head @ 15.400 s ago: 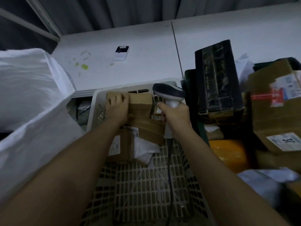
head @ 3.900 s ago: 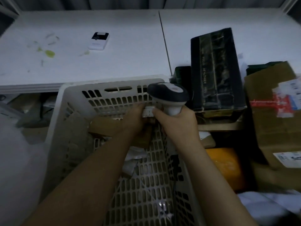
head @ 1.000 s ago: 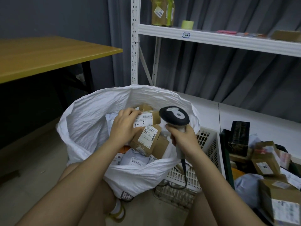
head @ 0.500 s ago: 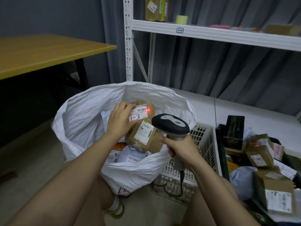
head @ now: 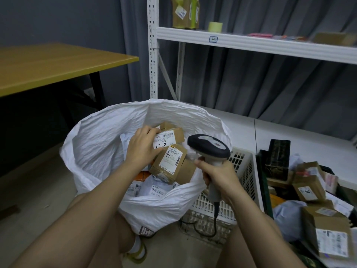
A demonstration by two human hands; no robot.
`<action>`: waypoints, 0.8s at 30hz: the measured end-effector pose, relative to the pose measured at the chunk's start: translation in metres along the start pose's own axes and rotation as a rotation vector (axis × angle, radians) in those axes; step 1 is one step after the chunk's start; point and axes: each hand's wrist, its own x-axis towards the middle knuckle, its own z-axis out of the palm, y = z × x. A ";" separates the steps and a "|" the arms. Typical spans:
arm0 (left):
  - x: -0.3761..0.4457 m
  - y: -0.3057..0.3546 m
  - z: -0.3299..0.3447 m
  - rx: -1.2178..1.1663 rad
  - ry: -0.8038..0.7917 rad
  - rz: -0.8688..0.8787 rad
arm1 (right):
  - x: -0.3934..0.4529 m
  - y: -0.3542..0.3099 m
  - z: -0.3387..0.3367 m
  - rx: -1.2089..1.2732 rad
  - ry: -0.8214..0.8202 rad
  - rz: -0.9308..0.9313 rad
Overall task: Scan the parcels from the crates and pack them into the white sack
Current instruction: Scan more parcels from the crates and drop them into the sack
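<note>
The white sack (head: 100,144) stands open in front of me with several parcels inside. My left hand (head: 142,146) grips a small brown parcel (head: 170,137) with a white label marked "1-3", held over the sack's mouth. Just below it lies another labelled brown box (head: 171,161). My right hand (head: 216,172) holds the handheld barcode scanner (head: 208,146) by its grip, its dark head pointing left towards the parcel. The scanner's cable hangs down over the white plastic crate (head: 242,171) behind the sack.
A dark crate at the right holds several more parcels (head: 311,188) and a black box (head: 278,159). A white shelf rack (head: 251,43) stands behind. A wooden table (head: 48,64) is at the left. My knees are below the sack.
The scanner's red light on the label has gone out. My left hand has lowered the "1-3" parcel slightly towards the sack, and the scanner has lifted a little.
</note>
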 end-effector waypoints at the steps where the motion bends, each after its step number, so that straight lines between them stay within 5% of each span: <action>1: -0.001 0.000 0.001 0.008 -0.012 -0.009 | 0.003 0.001 -0.002 0.038 0.056 0.013; 6: 0.005 0.005 0.013 0.039 -0.144 -0.009 | 0.024 0.008 -0.021 0.178 0.261 0.053; 12: 0.050 0.035 0.047 0.112 -0.209 0.189 | 0.047 0.010 -0.044 0.262 0.336 0.056; 15: 0.079 0.047 0.075 0.298 -0.225 0.316 | 0.056 0.011 -0.053 0.292 0.337 0.050; 18: 0.097 0.047 0.102 0.640 -0.481 0.233 | 0.065 0.015 -0.063 0.287 0.324 0.076; 20: 0.100 0.043 0.116 0.584 -0.560 0.106 | 0.071 0.022 -0.072 0.279 0.334 0.102; 24: 0.096 0.055 0.116 0.167 -0.424 0.128 | 0.082 0.041 -0.089 0.275 0.373 0.134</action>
